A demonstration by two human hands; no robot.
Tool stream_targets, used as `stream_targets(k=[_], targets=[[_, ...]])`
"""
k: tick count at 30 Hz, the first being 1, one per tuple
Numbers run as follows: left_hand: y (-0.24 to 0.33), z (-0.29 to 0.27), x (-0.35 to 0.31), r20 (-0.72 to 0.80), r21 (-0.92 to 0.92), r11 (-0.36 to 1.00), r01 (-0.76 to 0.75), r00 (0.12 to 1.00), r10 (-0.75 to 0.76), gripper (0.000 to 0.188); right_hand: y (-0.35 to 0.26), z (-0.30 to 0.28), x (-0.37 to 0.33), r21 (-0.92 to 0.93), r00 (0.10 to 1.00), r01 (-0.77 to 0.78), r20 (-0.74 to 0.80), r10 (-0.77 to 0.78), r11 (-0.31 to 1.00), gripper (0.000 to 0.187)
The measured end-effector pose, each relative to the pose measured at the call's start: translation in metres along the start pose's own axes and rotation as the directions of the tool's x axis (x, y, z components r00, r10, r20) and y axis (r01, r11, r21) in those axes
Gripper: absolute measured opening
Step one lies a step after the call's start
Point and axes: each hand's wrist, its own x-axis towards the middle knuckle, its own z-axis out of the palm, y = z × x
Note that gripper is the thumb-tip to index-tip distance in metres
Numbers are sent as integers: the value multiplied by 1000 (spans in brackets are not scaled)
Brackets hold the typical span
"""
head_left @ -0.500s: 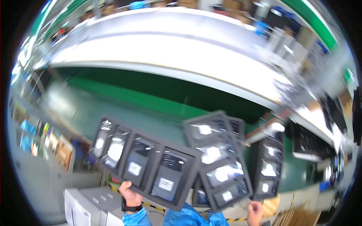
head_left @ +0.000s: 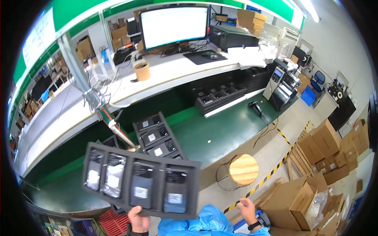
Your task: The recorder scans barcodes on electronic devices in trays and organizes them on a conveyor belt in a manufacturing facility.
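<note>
My left hand (head_left: 138, 221) grips the lower edge of a black tray (head_left: 159, 169), thumb over its rim. The tray is tilted up toward me, with several long compartments side by side. Each compartment holds a flat dark device (head_left: 175, 192) with a white label; the two on the left lie in shiny clear wrap. Behind it, a similar tray (head_left: 170, 134) of labelled devices rests on the green bench, partly covered. My right hand (head_left: 247, 212) hangs near a round wooden stool, fingers loosely curled and apart, with nothing visible in them.
The green bench (head_left: 197, 137) carries a handheld scanner (head_left: 256, 107), a label printer (head_left: 280, 88) and another loaded black tray (head_left: 220, 101). A monitor (head_left: 175, 27) stands on the white shelf above. The wooden stool (head_left: 243, 170) and open cardboard boxes (head_left: 283, 204) stand at right.
The view has swung right, bringing the monitor, printer, stool and boxes into sight. My left hand still holds the tray. My right hand is now away from the trays, beside the stool.
</note>
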Motion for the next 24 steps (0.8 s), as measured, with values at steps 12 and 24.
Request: stream_targets(k=[12,24], targets=[[-184,201,152,285,424,881,210,893,-350,52,74,-132,46,150,881,24,-470,50,988,25],[-350,336,416,360,933,173,-317,776,-519,23,125,-120,56,257,457,-561,-697,553,787,29]])
